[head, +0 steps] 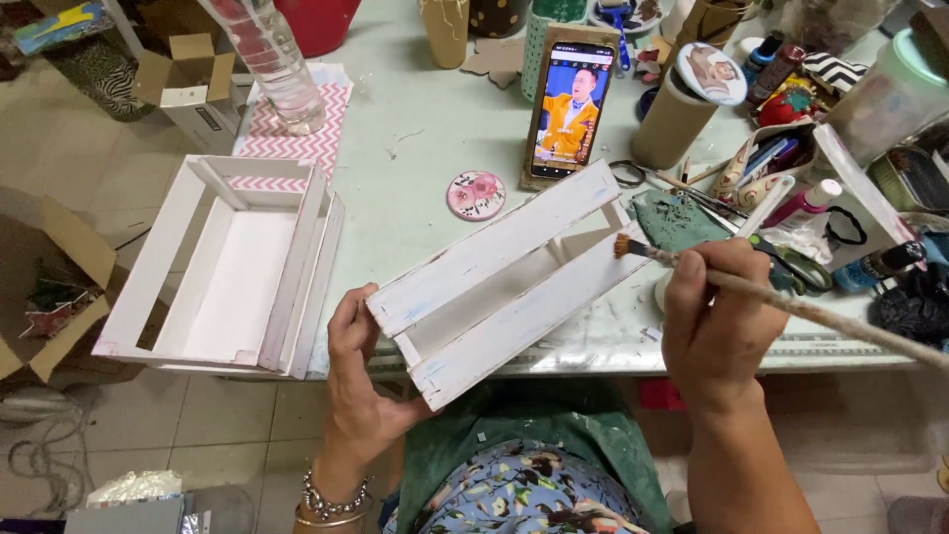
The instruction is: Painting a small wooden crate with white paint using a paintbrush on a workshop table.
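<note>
Head view: brush tip meets the far end of the crate.
Left hand [358, 368] grips the white slatted crate's [499, 282] near corner; right hand [714, 321] pinches the paintbrush [692, 267], bristles touching its upper-right end.

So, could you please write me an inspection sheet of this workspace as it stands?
Surface: pale green table, paint-flecked, crowded at right.
Job's things: white slatted wooden crate, tilted at the table edge; paintbrush, bristles at the crate's end.
Clutter: second white crate, phone propped upright, clear bottle, floral coaster, scissors, cardboard tube.
Grippers: left hand grips the crate's near corner; right hand holds the paintbrush.
Cables: nothing seen.
Surroundings: tiled floor, open cardboard boxes at left.
</note>
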